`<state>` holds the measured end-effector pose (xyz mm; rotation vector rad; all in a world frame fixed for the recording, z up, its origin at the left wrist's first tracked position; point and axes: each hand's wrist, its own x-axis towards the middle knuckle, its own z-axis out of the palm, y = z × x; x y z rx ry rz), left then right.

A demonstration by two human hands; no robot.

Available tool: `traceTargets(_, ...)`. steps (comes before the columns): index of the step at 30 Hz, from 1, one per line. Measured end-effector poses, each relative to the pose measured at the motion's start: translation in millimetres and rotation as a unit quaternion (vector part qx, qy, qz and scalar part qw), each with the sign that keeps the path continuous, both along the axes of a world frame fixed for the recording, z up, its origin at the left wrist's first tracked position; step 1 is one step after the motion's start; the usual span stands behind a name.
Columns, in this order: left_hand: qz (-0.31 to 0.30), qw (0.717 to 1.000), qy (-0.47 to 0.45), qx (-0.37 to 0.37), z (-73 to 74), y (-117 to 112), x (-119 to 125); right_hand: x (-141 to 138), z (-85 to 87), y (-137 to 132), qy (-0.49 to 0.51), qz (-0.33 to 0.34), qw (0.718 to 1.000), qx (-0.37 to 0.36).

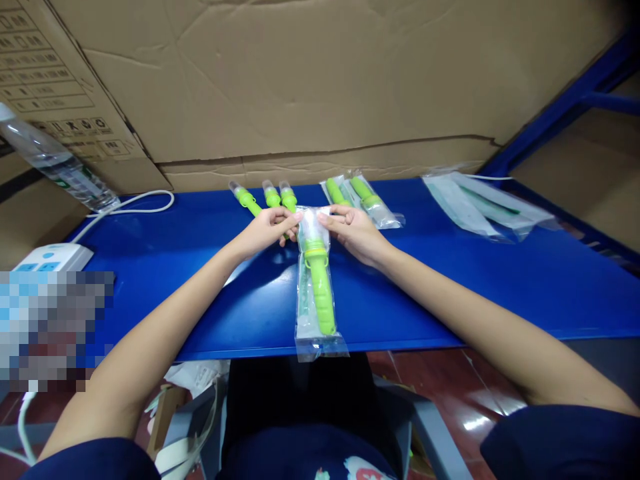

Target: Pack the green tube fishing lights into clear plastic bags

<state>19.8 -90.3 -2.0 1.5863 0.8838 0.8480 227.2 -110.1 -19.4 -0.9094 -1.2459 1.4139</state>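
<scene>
A green tube-like item sits inside a clear plastic bag [317,293] that lies lengthwise on the blue table [450,280], its near end hanging over the front edge. My left hand [267,229] and my right hand [353,230] both pinch the bag's far, open end from either side, fingers closed on the plastic. Just beyond my hands lie three unbagged green items [270,195] in a row. To their right rest two bagged green items [363,197].
A stack of empty clear bags [480,207] lies at the right back of the table. A power strip [50,257] with white cable sits at the left, a water bottle [55,163] behind it. Cardboard boxes [300,80] wall the back.
</scene>
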Motion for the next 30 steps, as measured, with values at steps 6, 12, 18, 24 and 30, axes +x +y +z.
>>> traceTargets(6,-0.054,0.998,0.002,0.024,-1.4,0.1,-2.2,-1.6,-1.8,0.0,0.007,-0.006,1.0,0.005)
traceTargets(12,-0.046,0.997,-0.041,0.045,1.0,-1.7,-0.9,-2.4,3.8,-3.7,-0.008,0.07,0.997,-0.025)
traceTargets(18,-0.044,0.997,-0.055,-0.033,2.5,-5.0,2.8,-4.4,6.2,-7.3,-0.015,0.068,0.998,-0.004)
traceTargets(24,-0.054,0.998,0.014,0.02,-1.6,-4.5,2.7,-6.2,1.6,-6.6,-0.024,0.062,0.998,-0.003)
traceTargets(30,-0.062,0.998,-0.03,0.002,-5.2,-2.0,2.8,-5.1,-1.2,-4.2,-0.032,0.077,0.997,0.003)
